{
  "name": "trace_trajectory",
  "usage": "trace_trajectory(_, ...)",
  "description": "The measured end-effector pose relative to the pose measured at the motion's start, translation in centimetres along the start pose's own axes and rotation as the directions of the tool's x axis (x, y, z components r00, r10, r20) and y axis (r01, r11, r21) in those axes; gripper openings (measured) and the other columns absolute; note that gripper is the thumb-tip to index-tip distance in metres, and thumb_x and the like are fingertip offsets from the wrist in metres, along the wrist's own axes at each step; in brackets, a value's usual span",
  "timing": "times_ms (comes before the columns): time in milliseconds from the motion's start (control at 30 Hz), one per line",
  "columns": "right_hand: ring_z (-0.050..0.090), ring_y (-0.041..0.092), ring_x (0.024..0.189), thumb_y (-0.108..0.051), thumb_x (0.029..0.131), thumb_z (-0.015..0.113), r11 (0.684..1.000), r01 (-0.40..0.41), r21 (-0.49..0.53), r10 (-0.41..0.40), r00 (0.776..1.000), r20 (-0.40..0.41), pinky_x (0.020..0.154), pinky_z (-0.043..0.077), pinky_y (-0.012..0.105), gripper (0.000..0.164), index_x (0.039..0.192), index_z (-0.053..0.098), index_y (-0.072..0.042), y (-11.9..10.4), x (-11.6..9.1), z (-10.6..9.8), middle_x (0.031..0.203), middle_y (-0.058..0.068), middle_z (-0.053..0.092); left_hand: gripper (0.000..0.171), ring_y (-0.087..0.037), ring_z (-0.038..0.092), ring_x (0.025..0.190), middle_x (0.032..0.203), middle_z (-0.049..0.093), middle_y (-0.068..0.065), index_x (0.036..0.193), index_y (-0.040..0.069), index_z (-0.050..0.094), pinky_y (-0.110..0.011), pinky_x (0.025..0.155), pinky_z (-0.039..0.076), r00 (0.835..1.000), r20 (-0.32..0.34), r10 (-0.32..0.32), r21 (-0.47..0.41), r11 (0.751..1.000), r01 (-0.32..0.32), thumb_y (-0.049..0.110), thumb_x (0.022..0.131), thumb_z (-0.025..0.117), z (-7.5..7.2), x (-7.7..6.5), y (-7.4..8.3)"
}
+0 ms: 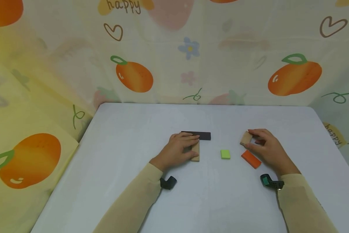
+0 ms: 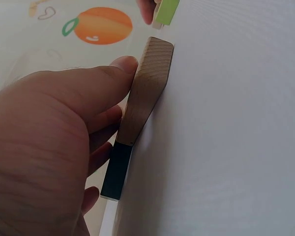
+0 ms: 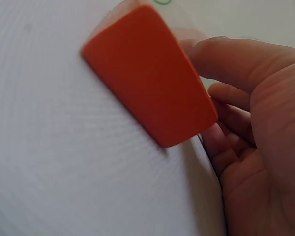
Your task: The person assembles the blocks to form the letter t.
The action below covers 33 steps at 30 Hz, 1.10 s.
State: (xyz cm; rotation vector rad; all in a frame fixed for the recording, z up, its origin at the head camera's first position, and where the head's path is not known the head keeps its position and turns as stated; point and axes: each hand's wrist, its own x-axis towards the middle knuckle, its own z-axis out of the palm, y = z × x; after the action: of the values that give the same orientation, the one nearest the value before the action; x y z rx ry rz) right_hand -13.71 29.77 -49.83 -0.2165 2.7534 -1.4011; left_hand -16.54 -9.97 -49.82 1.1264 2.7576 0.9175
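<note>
Across the white surface (image 1: 215,200), the person's left hand (image 1: 178,149) grips the long wooden block (image 1: 196,149) with thumb and fingers, and the right hand (image 1: 268,149) pinches the short wooden block (image 1: 246,138). The black block (image 1: 205,136) lies crosswise, touching the far end of the left hand's piece. The orange block (image 1: 251,159) lies just nearer than the right hand's piece, and the green block (image 1: 225,154), smallest, sits between the hands.

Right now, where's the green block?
Head view: the green block lies on the white table, right of centre, between the left hand and the orange block.
</note>
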Motion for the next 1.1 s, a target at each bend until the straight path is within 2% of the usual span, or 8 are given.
trace_trajectory(200,0.056,0.037,0.126,-0.033,0.103,0.081,1.0,-0.01,-0.005,0.01,1.0,-0.02,0.092,0.04,0.004,0.066,0.156,0.057,-0.001,0.0,-0.1,0.1,0.151,0.017,0.053,0.059,-0.017,0.047,0.147,0.156,0.06,0.003,0.15,0.009,0.066,-0.051,0.119,0.031,1.0,-0.015,0.008,-0.018,1.0,-0.008,0.035,0.1,0.083,0.0,-0.1,-0.1)
trace_trajectory(400,0.056,0.033,0.125,-0.028,0.104,0.08,1.0,0.007,-0.003,-0.007,0.999,-0.037,0.093,0.04,0.004,0.061,0.152,0.06,0.002,0.0,-0.1,0.2,0.146,0.016,0.055,0.059,-0.018,0.047,0.147,0.155,0.061,0.003,0.15,0.009,0.067,-0.052,0.12,0.031,1.0,-0.015,0.005,-0.019,1.0,-0.005,0.035,0.1,0.084,0.1,-0.1,-0.1)
trace_trajectory(567,0.057,0.035,0.125,-0.027,0.104,0.08,1.0,0.014,-0.003,-0.014,0.999,-0.042,0.093,0.041,0.004,0.059,0.152,0.061,0.001,-0.1,0.0,0.2,0.146,0.015,0.055,0.059,-0.017,0.047,0.147,0.156,0.06,0.005,0.151,0.011,0.066,-0.05,0.12,0.031,1.0,-0.01,-0.003,-0.013,1.0,0.003,0.036,0.1,0.083,0.1,0.0,-0.2)
trace_trajectory(733,0.059,0.032,0.122,-0.019,0.103,0.081,0.997,0.075,-0.023,-0.076,0.995,-0.066,0.095,0.04,0.004,0.055,0.149,0.062,0.004,-0.2,0.4,0.3,0.143,0.017,0.057,0.059,-0.018,0.047,0.147,0.155,0.06,0.005,0.151,0.01,0.066,-0.05,0.121,0.031,1.0,-0.014,-0.007,-0.018,1.0,0.007,0.035,0.1,0.084,0.1,0.0,-0.2)
trace_trajectory(833,0.059,0.025,0.119,-0.011,0.1,0.082,0.992,0.12,-0.04,-0.123,0.989,-0.083,0.096,0.04,0.004,0.053,0.146,0.064,0.008,-0.3,0.5,0.4,0.139,0.019,0.058,0.059,-0.019,0.047,0.148,0.155,0.061,0.004,0.15,0.009,0.066,-0.05,0.122,0.03,1.0,-0.011,-0.002,-0.026,1.0,0.001,0.034,0.1,0.085,0.0,-0.1,-0.1)
trace_trajectory(967,0.056,0.014,0.118,-0.003,0.098,0.083,0.986,0.165,-0.015,-0.166,0.981,-0.1,0.098,0.041,0.005,0.051,0.143,0.064,0.01,-0.7,0.7,0.4,0.137,0.02,0.059,0.059,-0.019,0.047,0.148,0.155,0.06,0.003,0.15,0.008,0.066,-0.05,0.122,0.03,1.0,-0.01,0.008,-0.03,1.0,-0.008,0.032,0.099,0.085,0.0,-0.1,-0.1)
trace_trajectory(1100,0.054,0.013,0.118,0.001,0.097,0.083,0.981,0.195,0.008,-0.193,0.976,-0.104,0.099,0.041,0.006,0.051,0.143,0.064,0.011,-1.5,0.8,0.6,0.136,0.02,0.059,0.059,-0.019,0.048,0.147,0.155,0.061,0.004,0.149,0.008,0.067,-0.049,0.121,0.032,1.0,-0.016,0.01,-0.035,0.999,-0.011,0.032,0.099,0.085,0.0,-0.1,-0.3)
